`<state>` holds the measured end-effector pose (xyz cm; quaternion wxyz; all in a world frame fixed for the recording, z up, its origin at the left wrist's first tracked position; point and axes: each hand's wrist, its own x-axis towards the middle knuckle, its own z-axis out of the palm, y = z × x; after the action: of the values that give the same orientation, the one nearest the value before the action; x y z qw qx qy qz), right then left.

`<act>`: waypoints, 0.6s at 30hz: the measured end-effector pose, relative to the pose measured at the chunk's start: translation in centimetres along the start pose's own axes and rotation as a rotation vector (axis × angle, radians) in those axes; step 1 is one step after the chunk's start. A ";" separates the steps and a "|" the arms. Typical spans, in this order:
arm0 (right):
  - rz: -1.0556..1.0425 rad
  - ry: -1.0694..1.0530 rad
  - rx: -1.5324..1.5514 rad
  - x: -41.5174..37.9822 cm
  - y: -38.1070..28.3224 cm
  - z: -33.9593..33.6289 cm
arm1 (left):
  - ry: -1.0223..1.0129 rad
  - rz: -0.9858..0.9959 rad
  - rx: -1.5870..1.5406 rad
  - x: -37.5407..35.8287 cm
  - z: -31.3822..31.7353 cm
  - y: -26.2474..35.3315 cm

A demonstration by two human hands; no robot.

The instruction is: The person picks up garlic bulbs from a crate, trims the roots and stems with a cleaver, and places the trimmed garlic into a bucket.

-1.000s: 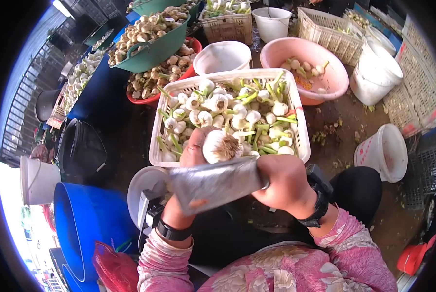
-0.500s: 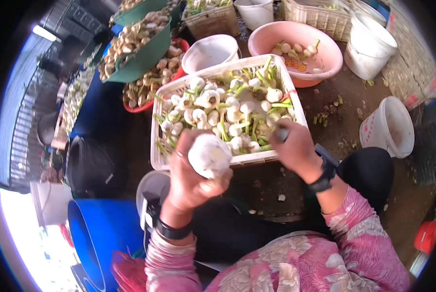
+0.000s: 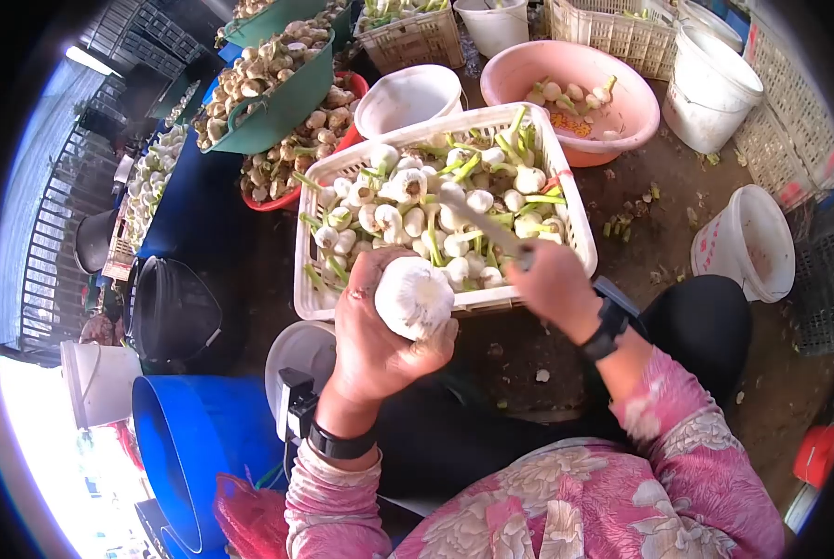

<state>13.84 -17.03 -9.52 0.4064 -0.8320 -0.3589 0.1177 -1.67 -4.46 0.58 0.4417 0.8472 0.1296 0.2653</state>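
A large white garlic bulb (image 3: 414,298) sits in my left hand (image 3: 370,345), with my fingers and thumb wrapped round it. My right hand (image 3: 561,293) is closed on the handle of a knife (image 3: 482,224), whose blade is blurred and points up and left over the crate. Just beyond both hands is a white plastic crate (image 3: 580,228), filled with garlic bulbs (image 3: 415,222) that carry short green stems. The knife is apart from the bulb in my left hand.
A pink basin (image 3: 636,116) holding a few bulbs and a white bucket (image 3: 407,101) stand behind the crate. Unpeeled garlic fills a green tub (image 3: 291,102) and a red basin (image 3: 356,86) at back left. A blue barrel (image 3: 203,438) is at lower left, a white bucket (image 3: 747,247) at right.
My right hand has turned, so the knife blade now shows over the crate. The bulb in my left hand appears slightly further right, as does the whole scene.
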 end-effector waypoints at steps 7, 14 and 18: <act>-0.277 0.188 0.223 -0.9 -4.6 -2.5 | 0.178 -0.111 -0.552 1.5 -0.1 0.0; -0.397 0.007 0.444 -1.3 -7.5 -5.1 | 0.278 -0.091 -0.775 0.4 0.5 0.3; -0.120 -0.138 0.291 0.3 -3.3 -0.8 | 0.214 -0.056 -0.884 0.5 -0.2 0.4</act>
<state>12.75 -15.92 -6.50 0.5033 -0.7313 -0.4143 0.2006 -1.37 -4.29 1.21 0.7519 0.5415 0.0715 0.3692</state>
